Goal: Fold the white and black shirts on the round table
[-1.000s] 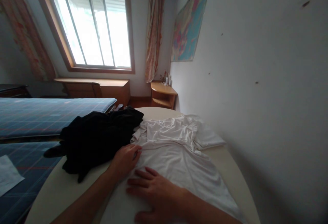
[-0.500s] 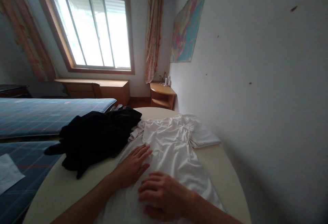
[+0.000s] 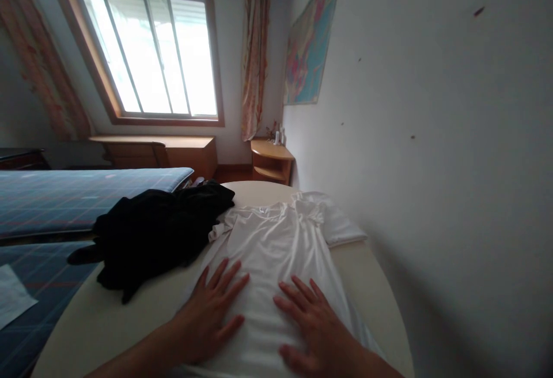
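A white, slightly shiny short-sleeved garment [image 3: 263, 239] is spread out on a round pale table [image 3: 384, 297], its neckline toward the far side. My left hand [image 3: 211, 314] rests on its left part with the fingers spread. On the right part my right hand [image 3: 311, 320] lies with its fingers apart too. Soft folds run lengthwise through the cloth between and beyond the hands. The near end of the garment runs out of the picture.
A heap of black clothing [image 3: 155, 228] lies at the table's left edge. Folded white cloth [image 3: 341, 222] is at the far right, partly under the garment. Left stands a bed with blue plaid mattresses [image 3: 86, 193]; a wall [image 3: 432, 193] borders the right.
My right hand has moved right and opened out flat. My left hand has drawn back toward me, its fingers now spread. The garment's upper part looks smoother.
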Demonstrator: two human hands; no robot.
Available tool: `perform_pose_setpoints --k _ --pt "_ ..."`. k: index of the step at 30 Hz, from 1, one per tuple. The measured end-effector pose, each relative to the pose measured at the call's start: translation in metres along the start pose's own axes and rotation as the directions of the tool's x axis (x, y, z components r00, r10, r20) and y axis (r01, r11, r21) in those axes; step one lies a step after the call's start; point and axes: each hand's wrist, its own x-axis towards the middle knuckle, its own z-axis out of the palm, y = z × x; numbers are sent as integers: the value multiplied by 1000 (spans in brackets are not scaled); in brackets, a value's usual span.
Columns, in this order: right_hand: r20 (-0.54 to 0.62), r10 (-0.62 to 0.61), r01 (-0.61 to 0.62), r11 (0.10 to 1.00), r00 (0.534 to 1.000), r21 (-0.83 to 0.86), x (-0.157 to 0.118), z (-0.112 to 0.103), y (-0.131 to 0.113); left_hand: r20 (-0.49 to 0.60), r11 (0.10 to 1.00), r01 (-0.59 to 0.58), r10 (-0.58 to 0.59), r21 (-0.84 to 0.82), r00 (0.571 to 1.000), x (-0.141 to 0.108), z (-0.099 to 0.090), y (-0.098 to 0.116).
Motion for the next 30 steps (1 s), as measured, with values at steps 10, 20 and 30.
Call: perform_pose_setpoints --k 10,20,30 --pt "-74 214 -221 968 974 -118 75 -20 41 -107 939 343 -339 19 935 93 -4 24" --pt "-428 352 -428 899 832 -93 142 -2 55 -313 851 523 -507 -36 803 169 15 16" --pt "-384 361 -415 908 850 -66 124 5 47 -365 939 301 -343 -168 865 127 20 9"
